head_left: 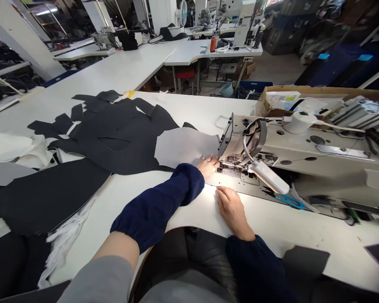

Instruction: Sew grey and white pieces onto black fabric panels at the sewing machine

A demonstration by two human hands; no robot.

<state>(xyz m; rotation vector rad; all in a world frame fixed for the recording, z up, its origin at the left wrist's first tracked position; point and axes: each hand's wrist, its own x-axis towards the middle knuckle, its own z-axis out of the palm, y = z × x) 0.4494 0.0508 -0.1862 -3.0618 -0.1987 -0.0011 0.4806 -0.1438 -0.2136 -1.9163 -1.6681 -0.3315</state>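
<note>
My left hand (207, 165) lies on the edge of a pale grey fabric panel (185, 147), fingers holding it down just before the presser foot (230, 165) of an industrial sewing machine (306, 151). The panel lies on top of a large black cut fabric piece (113, 143) and runs towards the needle area. My right hand (232, 210) rests flat on the white table (265, 223) in front of the machine, holding nothing. Its nearest neighbours are a gooseneck lamp head (267, 176) and blue-handled scissors (289, 201).
More black cut pieces (47, 193) and white fabric strips (65, 240) lie to the left. A white thread cone (298, 123) and a cardboard box (303, 96) sit behind the machine. Further sewing tables and machines stand beyond.
</note>
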